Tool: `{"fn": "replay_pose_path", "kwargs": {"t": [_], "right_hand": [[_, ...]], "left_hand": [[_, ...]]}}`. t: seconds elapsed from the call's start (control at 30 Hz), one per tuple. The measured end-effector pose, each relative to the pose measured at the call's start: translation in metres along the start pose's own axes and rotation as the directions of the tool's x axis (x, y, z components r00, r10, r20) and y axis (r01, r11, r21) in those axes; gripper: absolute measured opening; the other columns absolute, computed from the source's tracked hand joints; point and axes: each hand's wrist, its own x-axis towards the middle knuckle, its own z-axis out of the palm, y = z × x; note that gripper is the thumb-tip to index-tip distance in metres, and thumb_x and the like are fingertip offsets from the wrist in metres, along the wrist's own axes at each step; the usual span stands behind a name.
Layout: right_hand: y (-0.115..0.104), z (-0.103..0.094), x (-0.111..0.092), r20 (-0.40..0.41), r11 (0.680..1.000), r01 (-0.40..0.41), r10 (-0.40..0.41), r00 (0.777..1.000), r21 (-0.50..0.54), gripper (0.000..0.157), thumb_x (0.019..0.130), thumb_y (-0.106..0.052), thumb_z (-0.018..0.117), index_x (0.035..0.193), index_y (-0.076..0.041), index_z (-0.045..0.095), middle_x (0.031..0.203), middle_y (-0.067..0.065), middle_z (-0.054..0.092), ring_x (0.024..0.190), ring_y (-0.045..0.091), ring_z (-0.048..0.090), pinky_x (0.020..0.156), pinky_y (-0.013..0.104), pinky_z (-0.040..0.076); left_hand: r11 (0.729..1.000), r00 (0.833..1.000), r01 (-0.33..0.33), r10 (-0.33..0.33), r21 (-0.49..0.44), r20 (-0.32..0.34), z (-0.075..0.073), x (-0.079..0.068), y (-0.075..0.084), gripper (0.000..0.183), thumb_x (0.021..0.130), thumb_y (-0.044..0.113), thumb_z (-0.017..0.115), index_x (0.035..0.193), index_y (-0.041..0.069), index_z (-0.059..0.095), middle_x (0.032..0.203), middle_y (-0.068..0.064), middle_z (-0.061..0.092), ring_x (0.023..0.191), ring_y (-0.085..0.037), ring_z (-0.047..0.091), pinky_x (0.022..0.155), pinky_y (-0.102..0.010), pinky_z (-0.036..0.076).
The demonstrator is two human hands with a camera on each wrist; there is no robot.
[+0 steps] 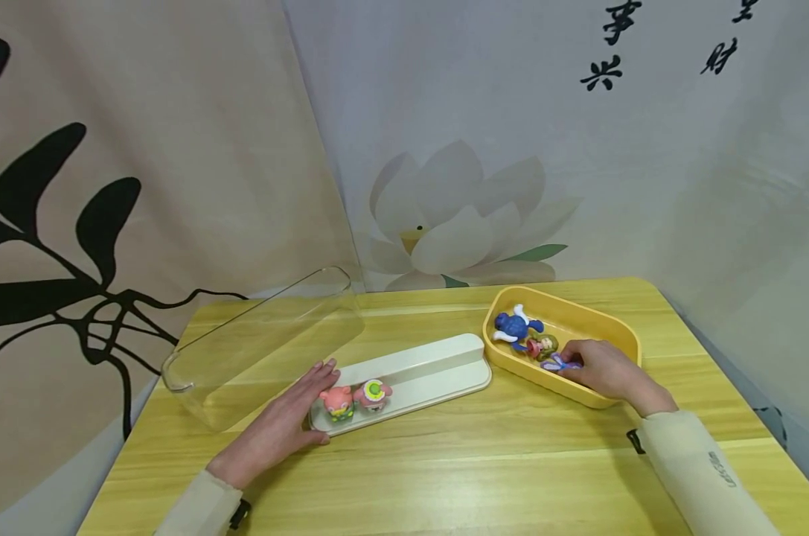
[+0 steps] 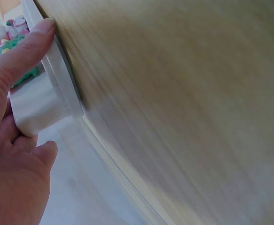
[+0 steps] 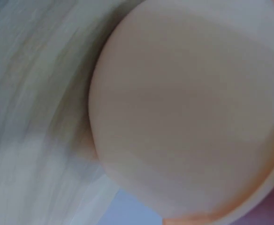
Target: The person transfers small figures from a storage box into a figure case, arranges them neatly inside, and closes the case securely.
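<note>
My left hand point(image 1: 280, 426) holds the left end of a long white stepped base point(image 1: 437, 378), thumb at the front edge and fingers along the back. In the left wrist view the thumb point(image 2: 31, 47) lies over the base's rim. Two small figurines stand side by side on that end, a pink-orange one point(image 1: 338, 403) and a pink one with a green-and-white top point(image 1: 373, 394). Over at the right, my right hand point(image 1: 603, 368) reaches into a yellow tray point(image 1: 581, 313) and pinches a small purple figurine point(image 1: 555, 363). Fingertips partly hide it.
Inside the tray lie a blue figurine with white parts point(image 1: 513, 326) and a brown-haired one point(image 1: 542, 346). Behind my left hand a clear plastic cover point(image 1: 270, 350) rests on the wooden table point(image 1: 444, 476). A printed curtain point(image 1: 243, 149) hangs behind the table.
</note>
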Motion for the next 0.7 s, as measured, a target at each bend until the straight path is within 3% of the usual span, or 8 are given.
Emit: {"fn": "replay_pose_path", "kwargs": {"t": [0.23, 0.7], "right_hand": [[0.0032, -0.0005, -0.0027, -0.029, 1.0, 0.012, -0.011, 1.0, 0.029, 0.014, 0.091, -0.017, 0.078, 0.095, -0.006, 0.071, 0.084, -0.003, 0.064, 0.073, 0.014, 0.052, 0.066, 0.033, 0.046], [-0.0014, -0.0082, -0.0097, -0.107, 0.994, -0.05, 0.06, 0.992, 0.095, 0.014, 0.095, -0.013, 0.074, 0.102, -0.001, 0.071, 0.083, -0.002, 0.067, 0.071, 0.014, 0.056, 0.067, 0.033, 0.05]], "left_hand": [[1.0, 1.0, -0.008, 0.008, 0.007, 0.001, 0.0005, 0.0009, -0.0009, 0.103, 0.072, 0.018, 0.095, 0.158, 0.004, 0.04, 0.171, -0.007, 0.024, 0.154, -0.031, 0.028, 0.116, -0.05, 0.039], [1.0, 1.0, -0.001, 0.001, 0.002, 0.006, -0.0004, 0.0013, 0.0, 0.102, 0.072, 0.018, 0.095, 0.158, 0.004, 0.041, 0.17, -0.008, 0.025, 0.154, -0.032, 0.028, 0.116, -0.051, 0.039]]}}
